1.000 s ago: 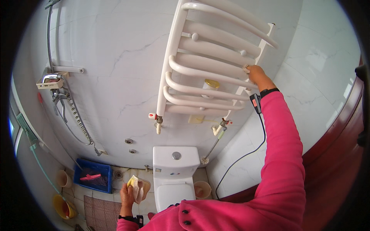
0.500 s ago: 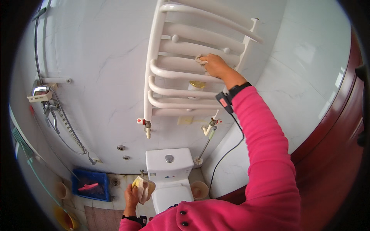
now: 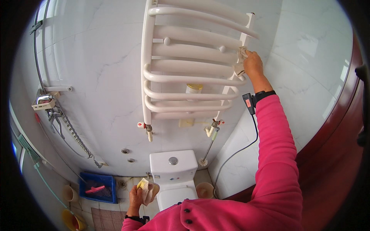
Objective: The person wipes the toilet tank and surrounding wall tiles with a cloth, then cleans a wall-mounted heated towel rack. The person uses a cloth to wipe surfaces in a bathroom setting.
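Note:
A white wall-mounted towel radiator (image 3: 194,52) with curved bars fills the upper middle. My right hand (image 3: 253,66) is closed on a greyish cloth (image 3: 239,68) and presses it against the radiator's right upright, above the lower group of protruding bars. Low at the left, my left hand (image 3: 135,197) grips a folded cloth (image 3: 147,191), yellowish and off-white, beside the toilet (image 3: 174,169). Both forearms wear pink sleeves and dark wrist straps. A black cable hangs from a small box at the right wrist.
Valves (image 3: 148,131) sit under the radiator. A toilet brush (image 3: 203,161) and a bucket (image 3: 204,189) stand right of the toilet. At left are a shower fitting (image 3: 46,103), a blue basin (image 3: 98,187) and a mop handle (image 3: 45,183). A dark red door (image 3: 327,173) is at right.
My right hand has moved the cloth rightwards, from the middle of a bar to the right upright. My left hand still holds its cloth and has barely shifted. The view has turned slightly.

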`<action>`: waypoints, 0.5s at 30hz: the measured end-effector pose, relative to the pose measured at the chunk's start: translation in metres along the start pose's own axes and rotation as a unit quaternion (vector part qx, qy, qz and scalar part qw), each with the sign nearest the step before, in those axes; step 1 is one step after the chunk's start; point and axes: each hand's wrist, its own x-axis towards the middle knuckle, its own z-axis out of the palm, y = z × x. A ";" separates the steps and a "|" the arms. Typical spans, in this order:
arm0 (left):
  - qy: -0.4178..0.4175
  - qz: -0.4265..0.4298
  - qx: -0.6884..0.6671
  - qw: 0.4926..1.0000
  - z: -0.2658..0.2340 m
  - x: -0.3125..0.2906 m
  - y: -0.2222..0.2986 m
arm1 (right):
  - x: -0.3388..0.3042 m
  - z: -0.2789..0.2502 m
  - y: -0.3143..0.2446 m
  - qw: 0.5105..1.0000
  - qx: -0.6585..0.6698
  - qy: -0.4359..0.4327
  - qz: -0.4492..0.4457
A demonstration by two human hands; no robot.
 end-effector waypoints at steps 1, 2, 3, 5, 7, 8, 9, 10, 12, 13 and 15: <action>-0.003 -0.002 -0.005 1.000 -0.002 0.002 -0.001 | 0.003 0.001 -0.004 0.999 -0.002 -0.042 0.012; -0.003 -0.007 -0.012 1.000 -0.003 0.004 -0.003 | 0.005 0.004 -0.009 0.998 -0.006 -0.060 0.016; 0.002 -0.001 -0.009 1.000 -0.004 0.005 -0.005 | 0.006 0.007 -0.012 0.997 -0.015 -0.077 0.018; 0.023 0.010 -0.004 1.000 -0.008 0.006 -0.014 | 0.007 0.015 -0.017 0.996 -0.010 -0.094 -0.006; 0.021 0.000 0.001 1.000 -0.010 0.008 -0.024 | 0.006 0.023 -0.018 0.995 -0.005 -0.088 -0.042; 0.019 -0.011 0.011 1.000 -0.011 0.010 -0.029 | 0.005 0.026 -0.018 0.995 -0.002 -0.076 -0.064; 0.013 0.001 -0.006 1.000 -0.010 0.012 -0.032 | 0.004 0.029 -0.018 0.994 -0.009 -0.087 -0.072; 0.012 0.004 -0.016 1.000 -0.008 0.013 -0.035 | 0.003 0.030 -0.018 0.994 0.002 -0.072 -0.084; 0.014 0.006 -0.033 0.999 -0.004 0.018 -0.031 | 0.001 0.031 -0.020 0.995 0.000 -0.079 -0.060; 0.024 0.027 -0.050 0.998 0.000 0.022 -0.023 | 0.000 0.031 -0.022 0.992 0.033 -0.074 -0.101; 0.042 0.068 -0.067 0.995 0.004 0.039 0.007 | -0.004 0.032 -0.027 0.984 0.076 -0.044 -0.156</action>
